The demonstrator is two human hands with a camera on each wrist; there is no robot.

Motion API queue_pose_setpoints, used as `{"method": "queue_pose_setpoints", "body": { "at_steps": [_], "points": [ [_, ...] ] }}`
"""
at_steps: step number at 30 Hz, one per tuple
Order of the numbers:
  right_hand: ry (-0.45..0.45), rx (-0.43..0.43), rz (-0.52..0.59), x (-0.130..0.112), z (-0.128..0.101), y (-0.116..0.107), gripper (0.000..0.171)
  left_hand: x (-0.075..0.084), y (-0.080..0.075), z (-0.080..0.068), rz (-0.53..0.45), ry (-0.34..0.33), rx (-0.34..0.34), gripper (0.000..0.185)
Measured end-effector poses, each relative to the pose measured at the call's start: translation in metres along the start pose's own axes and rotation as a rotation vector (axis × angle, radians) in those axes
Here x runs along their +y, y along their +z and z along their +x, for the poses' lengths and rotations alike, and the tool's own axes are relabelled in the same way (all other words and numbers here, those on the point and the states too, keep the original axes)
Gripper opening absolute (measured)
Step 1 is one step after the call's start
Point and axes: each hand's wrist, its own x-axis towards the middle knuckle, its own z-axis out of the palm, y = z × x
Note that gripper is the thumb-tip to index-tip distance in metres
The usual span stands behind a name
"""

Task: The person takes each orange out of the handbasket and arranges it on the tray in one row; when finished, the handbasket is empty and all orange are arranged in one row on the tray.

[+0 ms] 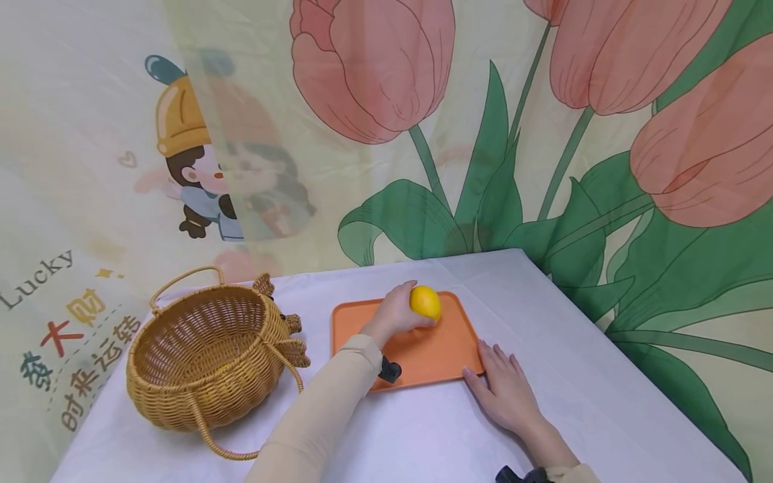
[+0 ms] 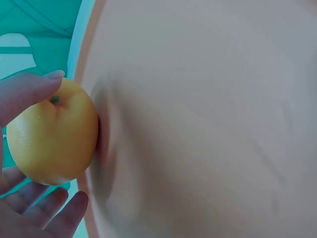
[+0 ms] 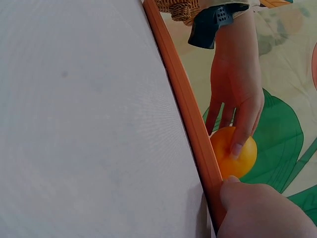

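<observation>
A yellow citrus fruit [image 1: 425, 303] with a small green stem end is in my left hand [image 1: 398, 314], over the far right part of an orange tray [image 1: 435, 355]. In the left wrist view the thumb lies on the fruit [image 2: 54, 134] near its stem end, and the other fingers curve around its opposite side. The right hand [image 1: 504, 389] rests at the tray's near right corner. Its thumb touches the rim, while the fingers stretch forward beside the right edge. The right wrist view shows this thumb [image 3: 233, 191] at the tray's rim [image 3: 190, 114].
Left of the tray stands a wicker basket [image 1: 241, 376] with looped handles and woven animal-like details on its side; something yellow shows through near its bottom. A white cloth [image 1: 423, 436] covers the table. Behind it hangs a printed tulip backdrop [image 1: 374, 74].
</observation>
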Motion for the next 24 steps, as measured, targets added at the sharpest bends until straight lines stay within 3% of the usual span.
{"method": "queue_pose_setpoints", "body": {
  "at_steps": [8,24],
  "points": [
    [-0.007,0.003,-0.003,0.0,-0.001,-0.001,0.08,0.008,-0.009,-0.004,-0.003,0.013,0.011,0.1],
    [-0.006,0.001,0.003,-0.001,-0.001,-0.001,0.082,0.023,-0.056,-0.034,0.009,0.05,0.068,0.095]
  ]
}}
